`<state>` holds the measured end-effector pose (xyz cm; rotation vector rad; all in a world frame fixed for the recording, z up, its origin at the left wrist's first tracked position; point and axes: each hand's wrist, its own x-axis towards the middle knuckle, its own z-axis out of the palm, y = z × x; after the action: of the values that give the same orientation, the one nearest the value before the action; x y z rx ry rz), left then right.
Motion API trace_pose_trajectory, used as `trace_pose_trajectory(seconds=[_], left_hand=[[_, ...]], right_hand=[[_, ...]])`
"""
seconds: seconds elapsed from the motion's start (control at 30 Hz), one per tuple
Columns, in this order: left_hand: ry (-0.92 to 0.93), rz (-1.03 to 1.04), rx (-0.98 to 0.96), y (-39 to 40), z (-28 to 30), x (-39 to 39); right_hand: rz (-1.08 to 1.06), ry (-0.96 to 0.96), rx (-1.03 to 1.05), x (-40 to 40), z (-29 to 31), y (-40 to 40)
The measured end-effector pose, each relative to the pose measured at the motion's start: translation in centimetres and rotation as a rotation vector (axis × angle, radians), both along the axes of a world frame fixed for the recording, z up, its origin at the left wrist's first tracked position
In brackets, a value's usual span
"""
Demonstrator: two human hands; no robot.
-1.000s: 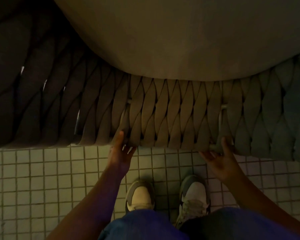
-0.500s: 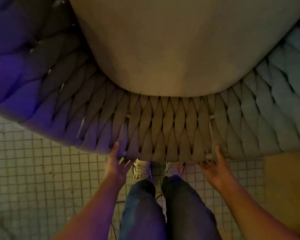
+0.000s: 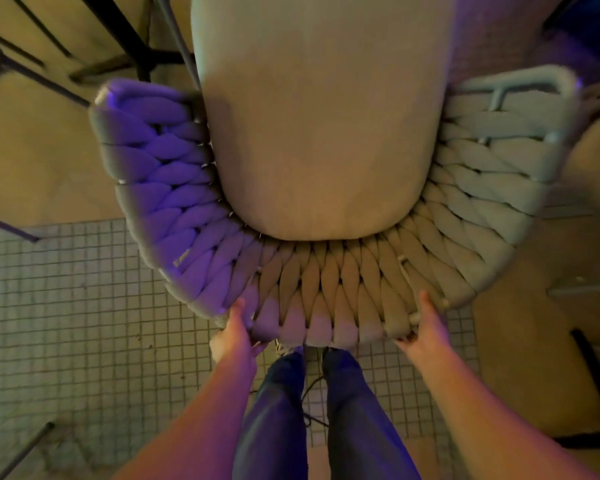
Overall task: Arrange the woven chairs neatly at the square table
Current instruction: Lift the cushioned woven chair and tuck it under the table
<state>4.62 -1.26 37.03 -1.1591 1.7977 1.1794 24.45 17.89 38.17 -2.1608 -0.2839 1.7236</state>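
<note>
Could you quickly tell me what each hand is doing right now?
Left hand: closed on the rim of the grey woven chair's curved backrest.
Right hand: closed on the same rim.

floor (image 3: 66, 306): small square tiles | on it: woven chair (image 3: 326, 299)

There is only one view, from a camera on the person's head. It looks almost straight down, from above and behind the backrest of a woven chair (image 3: 326, 289). The view is close and wide-angle, so the chair bends around the seat cushion (image 3: 319, 133). Both hands grip the backrest rim; below them are legs and tiled floor (image 3: 66, 306).
</note>
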Motion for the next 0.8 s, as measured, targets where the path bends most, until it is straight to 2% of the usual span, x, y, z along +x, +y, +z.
trace_pose_trajectory(seconds=[0.2, 0.33, 0.47, 0.57, 0.8], left_hand=[[0.081, -0.022, -0.068, 3.4, 5.2, -3.7], [0.109, -0.032, -0.042, 6.0, 6.7, -6.3], [0.138, -0.094, -0.057, 8.7, 7.6, -9.0], [0.148, -0.143, -0.073, 10.5, 8.1, -10.8], [0.186, -0.105, -0.037, 14.5, 8.9, -14.2]], right_hand=[[-0.036, -0.125, 0.060, -3.8, 4.4, 2.5], [-0.058, -0.135, 0.111, -6.7, 5.6, 5.2], [-0.090, -0.108, 0.251, -9.5, 5.7, 8.0], [-0.058, -0.135, 0.244, -11.1, 6.1, 9.7], [0.003, -0.151, 0.195, -14.3, 7.0, 13.6]])
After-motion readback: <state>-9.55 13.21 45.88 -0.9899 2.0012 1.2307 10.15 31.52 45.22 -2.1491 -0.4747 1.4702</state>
